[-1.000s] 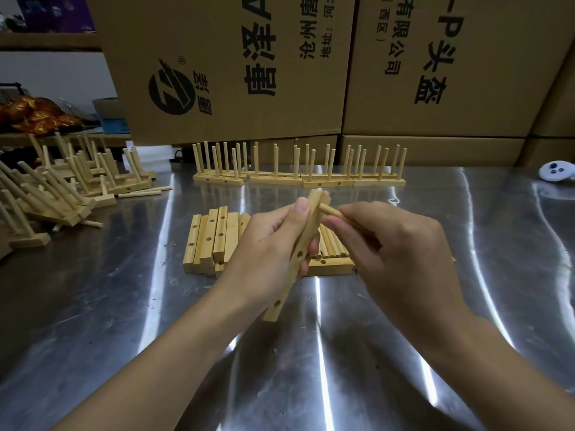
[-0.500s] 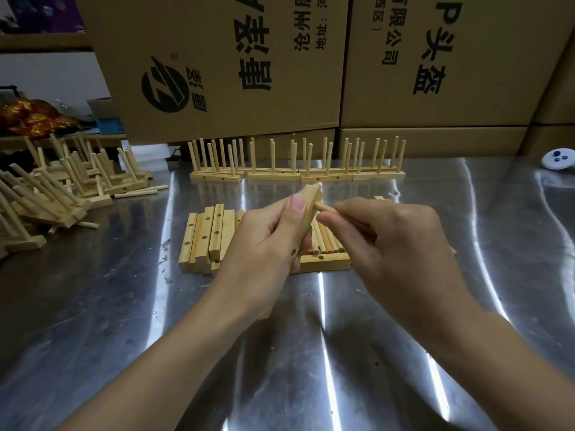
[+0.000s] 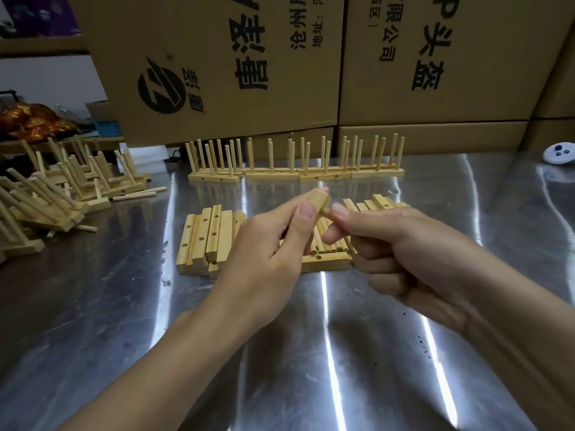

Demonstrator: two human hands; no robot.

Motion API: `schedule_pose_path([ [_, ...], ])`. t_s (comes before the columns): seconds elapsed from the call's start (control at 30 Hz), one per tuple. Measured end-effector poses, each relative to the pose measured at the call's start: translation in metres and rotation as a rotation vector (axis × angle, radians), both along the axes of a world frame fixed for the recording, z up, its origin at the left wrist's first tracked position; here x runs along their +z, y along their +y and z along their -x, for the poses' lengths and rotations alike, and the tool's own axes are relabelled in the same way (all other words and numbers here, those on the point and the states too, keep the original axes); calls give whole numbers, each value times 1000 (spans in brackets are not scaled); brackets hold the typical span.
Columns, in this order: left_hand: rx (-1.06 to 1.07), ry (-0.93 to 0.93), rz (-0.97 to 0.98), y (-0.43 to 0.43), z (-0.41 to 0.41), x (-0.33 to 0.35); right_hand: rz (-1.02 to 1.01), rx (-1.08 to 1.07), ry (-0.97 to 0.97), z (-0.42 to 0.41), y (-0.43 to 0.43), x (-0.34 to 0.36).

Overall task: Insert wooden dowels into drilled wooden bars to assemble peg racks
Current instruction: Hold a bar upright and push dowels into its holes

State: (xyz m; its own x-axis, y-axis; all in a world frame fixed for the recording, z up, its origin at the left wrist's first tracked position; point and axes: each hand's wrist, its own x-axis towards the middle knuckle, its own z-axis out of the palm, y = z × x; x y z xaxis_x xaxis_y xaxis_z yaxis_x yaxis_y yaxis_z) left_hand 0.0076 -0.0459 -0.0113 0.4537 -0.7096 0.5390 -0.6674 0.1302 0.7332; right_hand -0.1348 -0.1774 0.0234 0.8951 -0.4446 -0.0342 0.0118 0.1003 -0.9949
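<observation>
Cardboard boxes [image 3: 217, 57] wall the far edge of the shiny steel table [image 3: 311, 353]; open steel spreads under the forearms. Racks [image 3: 295, 172] stand in a row before the boxes, pegs upright, and a heap [image 3: 46, 206] lies at left. Drilled bars [image 3: 208, 237] lie flat mid-table. Above them the left hand [image 3: 267, 253] grips a square bar [image 3: 319, 200], long axis tipped away, far end up. The right hand [image 3: 404, 253] pinches a round dowel [image 3: 326, 213], tip pointing left at the bar's side.

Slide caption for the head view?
Left hand grips a wooden bar while right hand pinches a dowel against its upper end, over the steel table.
</observation>
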Motion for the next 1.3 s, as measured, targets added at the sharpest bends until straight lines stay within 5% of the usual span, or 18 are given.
schedule_pose_path([
  [0.13, 41, -23, 10, 2, 2, 2, 140, -1, -23, 0, 0, 3],
  [0.37, -7, 56, 17, 5, -3, 7, 1091, -311, -190, -6, 8, -9],
  [0.5, -27, 63, -5, 3, -4, 0, 1234, -409, -204, -9, 5, -15],
  [0.67, 65, -77, -74, 0, -6, -8, 990, -330, -130, -9, 4, -19],
  [0.97, 32, -28, -76, -3, -5, -11, -387, 98, 70, -9, -3, -7],
  [1.3, 76, -148, -118, -2, 2, -6, -641, 178, 139, -2, -10, -1],
])
